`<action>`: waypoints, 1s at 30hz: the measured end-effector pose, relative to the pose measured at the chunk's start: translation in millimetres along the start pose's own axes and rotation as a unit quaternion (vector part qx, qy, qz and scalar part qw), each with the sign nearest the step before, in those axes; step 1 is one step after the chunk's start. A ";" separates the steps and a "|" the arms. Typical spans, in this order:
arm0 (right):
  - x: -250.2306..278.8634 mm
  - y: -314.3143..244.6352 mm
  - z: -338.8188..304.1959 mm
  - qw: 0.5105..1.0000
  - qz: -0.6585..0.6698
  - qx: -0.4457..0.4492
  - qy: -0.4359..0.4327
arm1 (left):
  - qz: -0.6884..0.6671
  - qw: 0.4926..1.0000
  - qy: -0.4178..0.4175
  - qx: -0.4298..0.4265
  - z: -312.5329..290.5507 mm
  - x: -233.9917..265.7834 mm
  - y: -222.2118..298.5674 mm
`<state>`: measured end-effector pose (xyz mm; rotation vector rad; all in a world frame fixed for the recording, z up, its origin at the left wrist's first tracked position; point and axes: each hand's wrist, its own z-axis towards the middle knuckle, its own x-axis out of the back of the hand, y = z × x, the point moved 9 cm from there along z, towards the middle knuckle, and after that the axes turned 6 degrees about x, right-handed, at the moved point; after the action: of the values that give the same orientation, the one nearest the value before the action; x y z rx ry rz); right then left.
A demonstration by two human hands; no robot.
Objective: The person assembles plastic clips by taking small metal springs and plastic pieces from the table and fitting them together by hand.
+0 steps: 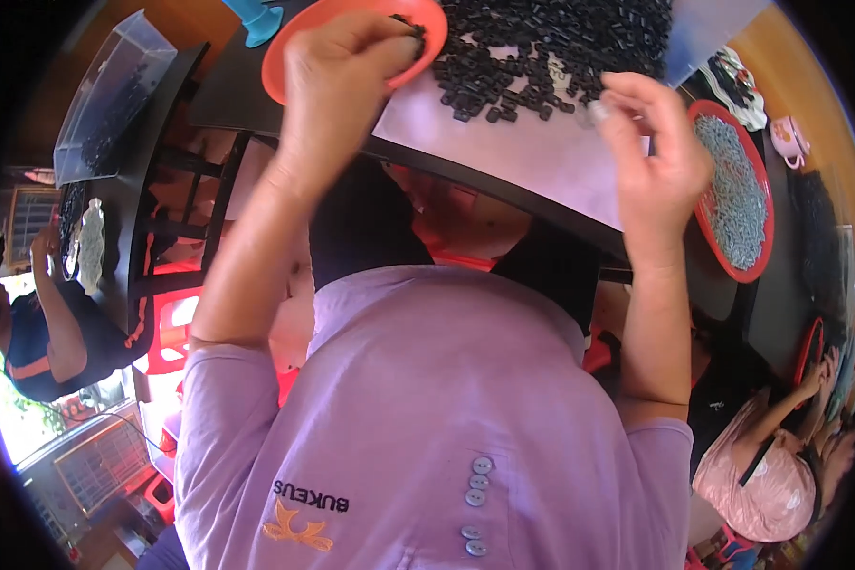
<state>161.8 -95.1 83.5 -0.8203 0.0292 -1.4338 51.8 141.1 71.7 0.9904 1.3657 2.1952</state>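
My left hand point(351, 71) is over a round orange-red plate point(277, 71), fingers drawn together in a pinch. Small black pieces point(410, 30) show right at its fingertips; which of them lie on the plate is hard to tell. My right hand point(657, 142) hovers at the near right edge of a big pile of small black plastic pieces point(513, 76). Its thumb and forefinger curl toward each other, and whatever is between them is too small to make out. The pile is spread on a pale sheet point(503, 152) on the dark table.
At the right stands a red oval tray point(759, 228) full of small grey-blue pieces point(734, 185), with a pink mug point(788, 142) beyond. A blue object point(256, 24) is beside the plate. On the left is a clear bin point(114, 95). Other people sit at both sides.
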 end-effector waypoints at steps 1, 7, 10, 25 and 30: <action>9.4 13.7 -4.0 0.999 0.028 -0.030 0.009 | 0.036 0.999 -0.003 -0.021 11.5 6.4 -12.4; 26.1 48.3 -32.2 0.974 0.162 -0.144 0.071 | 0.154 0.952 0.009 -0.264 -20.8 -54.2 31.5; 28.0 51.9 -36.0 0.967 0.177 -0.164 0.078 | 0.171 0.930 -0.046 -0.323 -46.2 -111.4 52.8; 8.4 48.0 -53.1 0.911 0.327 -0.249 0.004 | -0.231 0.920 -0.248 0.198 -55.9 -158.2 23.0; 10.7 30.9 -52.2 0.949 0.278 -0.150 0.020 | -0.342 0.864 -0.239 0.282 -75.2 -158.1 6.9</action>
<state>165.0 -131.9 34.2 -0.9379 0.4846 -0.9184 105.5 -8.6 -1.6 0.9334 1.7725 0.9653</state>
